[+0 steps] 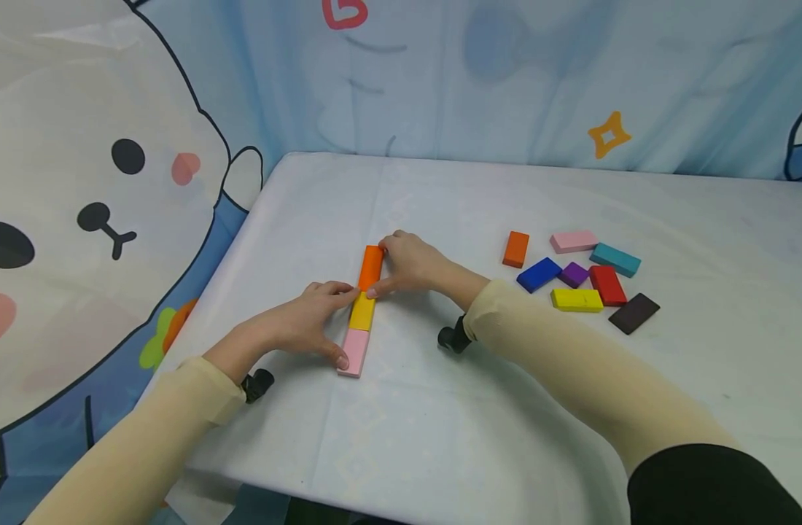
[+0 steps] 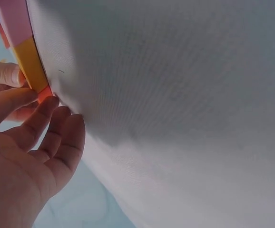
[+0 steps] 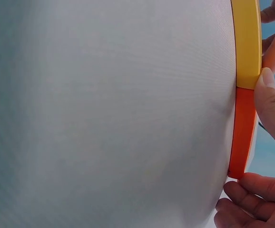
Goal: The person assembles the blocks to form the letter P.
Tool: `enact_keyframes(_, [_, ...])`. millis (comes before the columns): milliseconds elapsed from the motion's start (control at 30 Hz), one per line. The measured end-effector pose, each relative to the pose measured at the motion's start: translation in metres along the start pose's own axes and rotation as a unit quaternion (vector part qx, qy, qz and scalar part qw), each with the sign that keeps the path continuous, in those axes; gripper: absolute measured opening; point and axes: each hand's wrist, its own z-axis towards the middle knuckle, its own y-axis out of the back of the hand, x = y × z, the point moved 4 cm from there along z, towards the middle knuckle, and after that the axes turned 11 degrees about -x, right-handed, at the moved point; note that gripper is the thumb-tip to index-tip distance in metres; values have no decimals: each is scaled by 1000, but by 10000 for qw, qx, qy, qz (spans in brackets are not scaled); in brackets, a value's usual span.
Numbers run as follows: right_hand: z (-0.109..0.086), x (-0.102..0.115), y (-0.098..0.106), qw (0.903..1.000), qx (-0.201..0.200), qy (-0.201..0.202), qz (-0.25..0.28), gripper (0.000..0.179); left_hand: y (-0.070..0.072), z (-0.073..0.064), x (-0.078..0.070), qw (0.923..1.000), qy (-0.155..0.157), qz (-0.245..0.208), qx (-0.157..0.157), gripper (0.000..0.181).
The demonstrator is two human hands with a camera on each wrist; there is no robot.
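Three blocks lie end to end in a straight row on the white table: an orange block (image 1: 371, 267) at the far end, a yellow block (image 1: 361, 312) in the middle and a pink block (image 1: 354, 353) nearest. My right hand (image 1: 415, 265) holds the orange block lengthwise, fingertips at its far end and thumb at the seam with the yellow one (image 3: 248, 47). Along the row's left side is my left hand (image 1: 302, 321). Its thumb touches the pink block, and its relaxed fingers reach to the yellow-orange seam, as the left wrist view shows.
To the right lies a loose group of blocks: orange (image 1: 515, 249), pink (image 1: 574, 241), teal (image 1: 614, 259), blue (image 1: 539, 275), purple (image 1: 574, 275), red (image 1: 607, 285), yellow (image 1: 577, 300) and dark brown (image 1: 633, 313). A printed curtain (image 1: 506, 87) hangs behind the table.
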Motion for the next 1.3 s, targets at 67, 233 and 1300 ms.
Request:
enact_keyframes(67, [0,0,0,10000,7,-19,8,91,-1,0,0,10000,22,-32,-21,106])
enact_keyframes(233, [0,-2,-2,10000,18,-53,-18,92,-3,1,-3,9999,43,-82,-63,106])
enact_keyframes(1300, [-1,-2,0,9999,17,54,161,92,15,36,6,9999,48,-88,37,111])
